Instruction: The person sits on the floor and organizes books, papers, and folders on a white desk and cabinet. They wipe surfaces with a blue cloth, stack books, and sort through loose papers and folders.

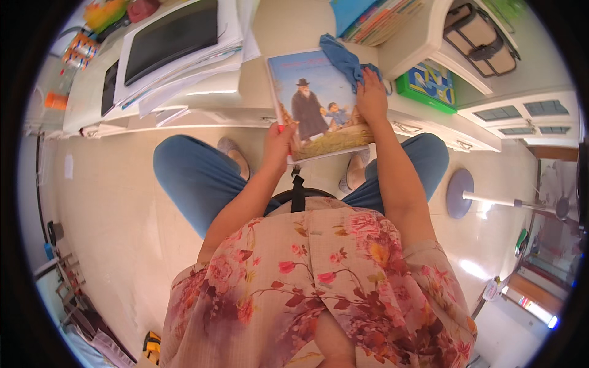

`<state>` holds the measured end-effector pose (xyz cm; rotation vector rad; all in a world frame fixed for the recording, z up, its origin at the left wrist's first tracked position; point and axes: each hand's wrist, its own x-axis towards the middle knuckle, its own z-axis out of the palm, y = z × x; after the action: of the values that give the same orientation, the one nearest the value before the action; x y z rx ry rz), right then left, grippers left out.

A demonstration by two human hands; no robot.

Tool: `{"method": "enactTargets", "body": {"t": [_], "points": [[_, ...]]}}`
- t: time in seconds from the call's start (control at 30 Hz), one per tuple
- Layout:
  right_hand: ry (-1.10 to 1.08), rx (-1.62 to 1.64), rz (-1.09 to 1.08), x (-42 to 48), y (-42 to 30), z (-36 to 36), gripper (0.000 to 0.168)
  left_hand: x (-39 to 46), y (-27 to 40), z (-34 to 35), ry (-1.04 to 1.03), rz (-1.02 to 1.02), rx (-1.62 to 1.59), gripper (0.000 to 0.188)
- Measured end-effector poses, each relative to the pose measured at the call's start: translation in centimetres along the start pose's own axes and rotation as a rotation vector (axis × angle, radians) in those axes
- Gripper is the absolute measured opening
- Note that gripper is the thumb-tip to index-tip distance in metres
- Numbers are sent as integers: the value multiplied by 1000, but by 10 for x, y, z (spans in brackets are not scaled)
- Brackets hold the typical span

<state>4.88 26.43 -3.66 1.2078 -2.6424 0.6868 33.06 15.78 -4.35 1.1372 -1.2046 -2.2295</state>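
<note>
A large picture book point(315, 110) lies before me, its lower part jutting past the desk's front edge. Its cover shows a bearded figure in a black hat and a child, under a line of writing. My left hand point(279, 142) grips the book by its lower left edge, near the red spine. On the book's upper right side rests my right hand point(372, 96), pressing on a blue cloth point(344, 60). The cloth trails across the top right corner of the cover, and part of it is hidden under my fingers.
On the desk point(290, 27), a tablet point(172, 39) tops a stack of papers point(184, 83) at left, beside a dark phone point(109, 87). Several thin books point(382, 23) stand at the back right. A green box point(428, 87) sits in the right shelf. Below are drawers point(407, 128).
</note>
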Motion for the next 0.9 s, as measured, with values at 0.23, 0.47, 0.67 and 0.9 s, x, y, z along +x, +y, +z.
{"method": "enactTargets", "body": {"t": [0.23,0.47,0.67,0.9], "points": [[50,-45,-68,-11,15,-7,50,-5,23,3,-122,-2,-67,31],[-151,83,-86,11,23,-41,55,-32,47,0,-217,20,-166,37],[-209,390,347,-44,-15,-79,42,-65,55,-13,-270,17,-219,42],[-778,1601,725,-102,-54,-78,44,-118,67,12,-221,293,198,48]]}}
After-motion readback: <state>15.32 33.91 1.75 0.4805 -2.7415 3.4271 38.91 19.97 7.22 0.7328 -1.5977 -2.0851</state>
